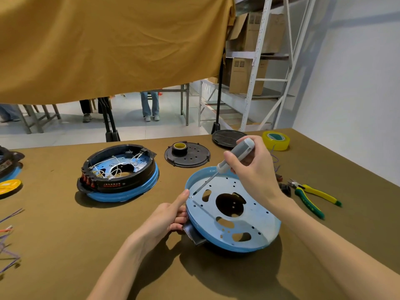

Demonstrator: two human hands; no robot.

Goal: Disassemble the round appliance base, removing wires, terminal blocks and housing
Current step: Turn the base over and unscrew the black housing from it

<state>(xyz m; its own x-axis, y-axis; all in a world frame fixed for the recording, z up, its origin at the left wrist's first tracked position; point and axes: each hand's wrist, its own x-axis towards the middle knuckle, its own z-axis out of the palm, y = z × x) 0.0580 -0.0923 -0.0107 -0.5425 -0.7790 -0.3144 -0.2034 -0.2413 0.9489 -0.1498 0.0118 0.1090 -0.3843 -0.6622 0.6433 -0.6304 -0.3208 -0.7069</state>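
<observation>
Nearest me, my left hand (171,215) steadies the stripped blue base plate (249,232) on the brown counter (65,245), its grip pinching the plate's left rim with the thumb laid on top, just above a black tab (193,233) that juts from beneath. My right hand (253,169) has its grip pressed together around the grey handle of a screwdriver (234,155), whose tip stands at a small screw (191,197) near the thumb. As I judge it, the risk lies there: the plate sits tilted and propped on one edge, so a hard push could slip the tip out of the screw toward the thumb, or rock the plate and send the loosened screw rolling across the counter. To the right lies one pair of yellow-and-green pliers (311,197); at the left edge, a loose tangle of cut wires (8,241). Farther back stands a second round base (118,173), still wired, its black housing and red terminal blocks in place, and a third base (9,167) is half cut off at the far left, beside a yellow disc (9,186). Beyond them I count two black round covers (187,155) (228,137) and two rolls of tape, one small (180,147) on the nearer cover and one larger yellow roll (276,140).
</observation>
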